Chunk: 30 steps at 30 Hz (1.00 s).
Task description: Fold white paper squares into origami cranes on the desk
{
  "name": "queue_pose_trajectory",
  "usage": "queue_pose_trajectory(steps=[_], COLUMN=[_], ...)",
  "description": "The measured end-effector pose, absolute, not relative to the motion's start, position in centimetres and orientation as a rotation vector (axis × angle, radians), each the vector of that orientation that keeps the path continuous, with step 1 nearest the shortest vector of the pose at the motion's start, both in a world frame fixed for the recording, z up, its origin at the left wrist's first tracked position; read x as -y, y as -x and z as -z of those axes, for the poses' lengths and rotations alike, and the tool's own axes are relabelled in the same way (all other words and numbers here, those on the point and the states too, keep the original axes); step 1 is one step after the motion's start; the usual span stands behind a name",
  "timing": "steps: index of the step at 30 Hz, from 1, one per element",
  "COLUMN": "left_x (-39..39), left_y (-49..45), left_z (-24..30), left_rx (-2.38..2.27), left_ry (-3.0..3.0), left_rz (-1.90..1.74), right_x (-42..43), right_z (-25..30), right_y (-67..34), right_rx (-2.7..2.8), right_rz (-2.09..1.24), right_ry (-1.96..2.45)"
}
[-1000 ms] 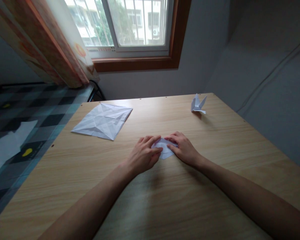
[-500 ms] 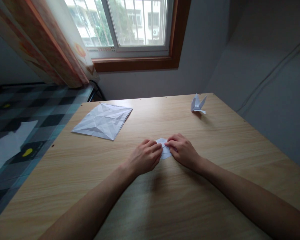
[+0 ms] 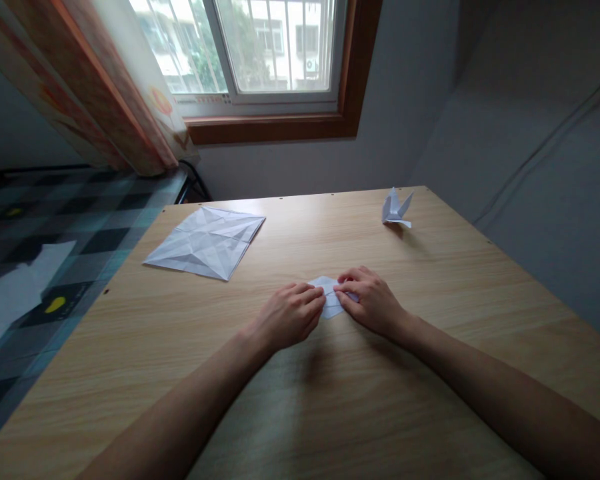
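Observation:
A small folded piece of white paper (image 3: pixel 331 305) lies on the wooden table (image 3: pixel 300 413), between my two hands. My left hand (image 3: pixel 295 312) is closed over its left side, fingertips pressed on the paper. On the other side, my right hand (image 3: pixel 367 298) has bent fingers resting on the paper's right part, with thumb and index finger near the middle crease. Both hands partly cover the paper, so its full outline is hidden.
A larger creased white sheet (image 3: pixel 207 241) lies flat at the table's back left. An upright folded paper figure (image 3: pixel 395 210) stands near the back right corner. Left of the table, white paper (image 3: pixel 17 290) rests on a checked cloth (image 3: pixel 115 230). A window (image 3: pixel 280 50) is beyond.
My right hand has shifted slightly to the right along the paper, uncovering a bit more of its middle. My left hand stays in place.

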<state>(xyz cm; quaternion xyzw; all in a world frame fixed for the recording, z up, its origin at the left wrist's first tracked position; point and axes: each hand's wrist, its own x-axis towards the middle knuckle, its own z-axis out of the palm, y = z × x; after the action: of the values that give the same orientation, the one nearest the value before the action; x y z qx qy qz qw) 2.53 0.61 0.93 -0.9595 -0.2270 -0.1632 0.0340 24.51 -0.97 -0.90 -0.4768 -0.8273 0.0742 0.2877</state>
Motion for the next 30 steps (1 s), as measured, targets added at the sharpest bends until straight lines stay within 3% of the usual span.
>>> queue_pose_trajectory(steps=[20,30], left_x=[-0.8,-0.7], left_y=[-2.5,-2.4], left_z=[-0.3,-0.4], left_rx=[0.651,0.636], left_ry=[2.927,2.883], left_rz=[0.602,0.714], right_x=[0.5,0.3], right_z=[-0.6,-1.7], right_y=[-23.8,-24.2], right_rx=[1.901,1.7], right_rz=[-0.608,-1.077], right_ry=[1.569,1.503])
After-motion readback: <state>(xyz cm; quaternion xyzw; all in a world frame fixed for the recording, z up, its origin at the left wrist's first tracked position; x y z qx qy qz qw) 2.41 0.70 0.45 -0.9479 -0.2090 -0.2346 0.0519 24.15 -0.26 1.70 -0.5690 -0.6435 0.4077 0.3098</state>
